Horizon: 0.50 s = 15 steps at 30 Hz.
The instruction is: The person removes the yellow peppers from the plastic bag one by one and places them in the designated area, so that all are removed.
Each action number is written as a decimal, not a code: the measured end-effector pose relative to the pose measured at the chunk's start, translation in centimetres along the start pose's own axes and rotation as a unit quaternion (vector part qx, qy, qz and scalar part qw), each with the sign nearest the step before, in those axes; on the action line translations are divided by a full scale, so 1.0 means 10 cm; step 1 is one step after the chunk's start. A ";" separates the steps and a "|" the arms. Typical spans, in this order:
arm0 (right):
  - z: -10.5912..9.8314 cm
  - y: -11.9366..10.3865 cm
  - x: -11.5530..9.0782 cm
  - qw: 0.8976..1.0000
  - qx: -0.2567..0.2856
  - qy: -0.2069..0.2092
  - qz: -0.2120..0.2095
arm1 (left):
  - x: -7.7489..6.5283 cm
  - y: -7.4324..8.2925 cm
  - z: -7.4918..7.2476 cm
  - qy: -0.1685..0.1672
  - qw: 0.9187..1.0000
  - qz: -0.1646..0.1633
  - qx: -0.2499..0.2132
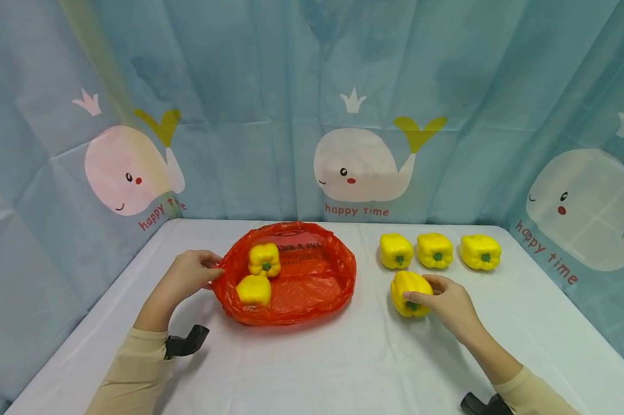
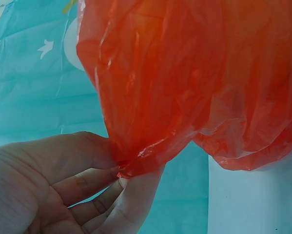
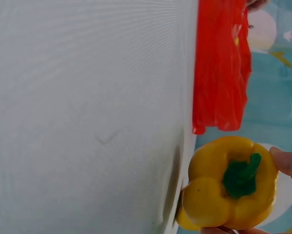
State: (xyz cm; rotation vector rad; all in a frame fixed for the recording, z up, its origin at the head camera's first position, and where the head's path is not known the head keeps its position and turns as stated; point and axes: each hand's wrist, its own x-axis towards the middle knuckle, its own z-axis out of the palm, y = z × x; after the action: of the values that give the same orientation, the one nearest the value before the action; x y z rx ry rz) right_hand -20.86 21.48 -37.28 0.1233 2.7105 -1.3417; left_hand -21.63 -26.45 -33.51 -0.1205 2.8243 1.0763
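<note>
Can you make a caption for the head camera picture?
Left hand pinches a red bag; right hand holds a yellow pepper.

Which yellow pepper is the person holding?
The blocky yellow bell pepper in the right hand. Two yellow peppers sit inside the red plastic bag; three others line up on the white table, with no hand on them.

from here, the red bag (image 1: 302,291) near the far edge of the table (image 1: 322,369) looks like thin, crinkled, glossy plastic; the yellow peppers (image 1: 409,283) are smooth and shiny, the curtain (image 1: 254,173) creased, the sleeves (image 1: 127,372) matt cloth.
</note>
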 end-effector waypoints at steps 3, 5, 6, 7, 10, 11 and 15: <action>0.00 0.02 0.00 1.000 0.001 -0.005 0.005 | 0.01 -0.01 0.00 0.000 1.000 0.001 0.001; -0.01 0.03 0.00 1.000 -0.001 -0.007 0.008 | 0.02 -0.01 0.00 0.000 1.000 0.002 0.001; -0.01 0.04 0.00 1.000 -0.002 -0.008 0.010 | 0.02 -0.02 0.01 -0.001 1.000 0.002 0.001; -0.02 0.04 0.00 1.000 -0.003 -0.008 0.012 | 0.02 -0.02 0.01 -0.001 1.000 0.002 0.001; -0.02 0.05 0.00 1.000 -0.003 -0.010 0.016 | 0.02 -0.02 0.01 -0.002 1.000 0.004 0.001; -0.02 0.05 0.00 1.000 -0.003 -0.010 0.016 | 0.02 -0.02 0.01 -0.002 1.000 0.004 0.003; -0.03 0.05 -0.01 1.000 0.000 -0.011 0.020 | 0.01 0.00 0.00 0.000 1.000 0.008 0.006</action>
State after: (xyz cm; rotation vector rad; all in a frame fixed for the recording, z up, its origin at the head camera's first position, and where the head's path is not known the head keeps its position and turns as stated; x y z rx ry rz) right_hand -20.72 22.00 -37.51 0.1616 2.6749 -1.3247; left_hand -21.72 -26.47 -33.53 -0.0955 2.8354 1.0623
